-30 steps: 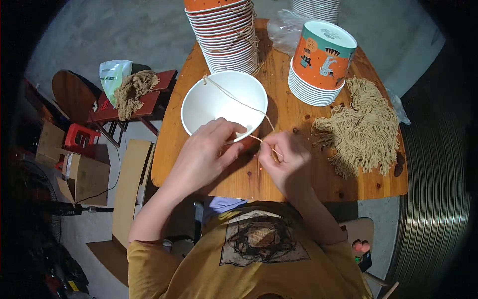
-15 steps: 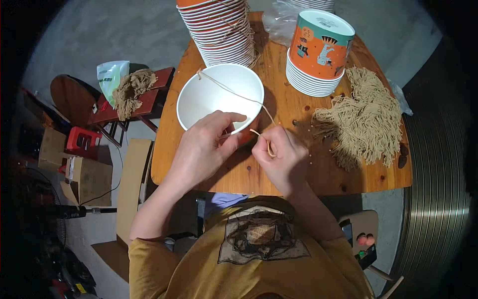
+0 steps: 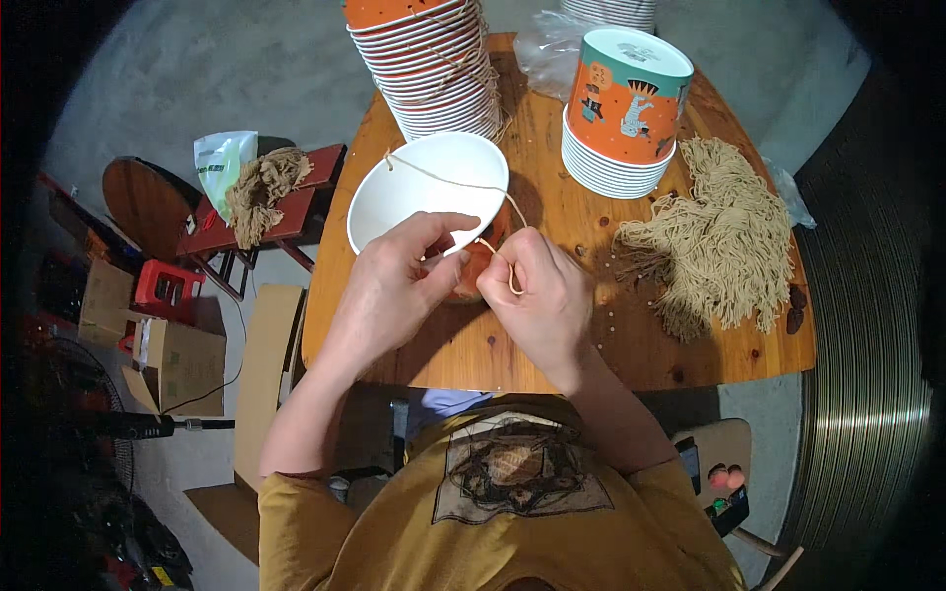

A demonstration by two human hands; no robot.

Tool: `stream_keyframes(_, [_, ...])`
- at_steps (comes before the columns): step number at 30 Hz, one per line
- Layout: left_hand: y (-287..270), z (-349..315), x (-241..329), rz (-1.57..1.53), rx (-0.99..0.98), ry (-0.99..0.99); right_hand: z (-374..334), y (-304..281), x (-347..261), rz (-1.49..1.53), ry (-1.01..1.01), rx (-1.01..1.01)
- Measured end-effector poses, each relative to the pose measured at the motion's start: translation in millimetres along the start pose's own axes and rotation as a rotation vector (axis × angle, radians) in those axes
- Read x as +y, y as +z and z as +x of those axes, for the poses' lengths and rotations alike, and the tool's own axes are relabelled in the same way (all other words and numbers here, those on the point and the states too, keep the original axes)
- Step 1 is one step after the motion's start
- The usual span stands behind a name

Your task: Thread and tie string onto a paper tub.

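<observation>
A paper bucket (image 3: 419, 192), white inside and orange outside, is tilted on the table's near half with its mouth toward me. My left hand (image 3: 389, 281) is closed on its near right rim, thumb outside and fingers reaching over the edge. A thin tan cord (image 3: 463, 185) runs from the rim's far left side across the mouth to my right hand (image 3: 542, 295). That hand is closed in a pinch on the cord, just right of the bucket. A short loop of it sticks out by the fingers, its tip close to the rim. The fingertips partly hide the cord.
On the wooden table (image 3: 443, 360), a tall stack of paper buckets (image 3: 434, 74) strung with cords stands at the back. Upside-down buckets (image 3: 626, 108) stand back right, beside a heap of tan cords (image 3: 724, 241). A clear plastic bag (image 3: 547, 59) lies behind.
My right hand has moved left and slightly away from me, bringing the cord's short end closer to the rim. The bucket has tilted a little more, with my left hand still on it.
</observation>
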State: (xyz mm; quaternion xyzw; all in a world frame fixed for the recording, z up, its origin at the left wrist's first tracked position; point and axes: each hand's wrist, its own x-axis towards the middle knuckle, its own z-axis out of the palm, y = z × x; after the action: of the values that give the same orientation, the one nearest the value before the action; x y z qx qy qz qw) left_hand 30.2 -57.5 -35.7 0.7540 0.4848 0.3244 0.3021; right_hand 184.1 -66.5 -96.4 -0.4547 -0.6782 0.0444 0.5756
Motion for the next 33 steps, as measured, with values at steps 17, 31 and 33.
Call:
stream_keyframes(17, [-1, 0, 9, 0.002, -0.103, -0.078, 3, 3, 2, -0.007, -0.069, -0.018])
stream_keyframes(31, [-10, 33, 8, -0.121, -0.504, -0.219, -10, -5, 7, 0.043, 0.164, -0.084])
stream_keyframes(33, [-10, 40, 2, 0.121, -0.528, -0.071, -9, -8, 5, 0.069, 0.182, -0.118])
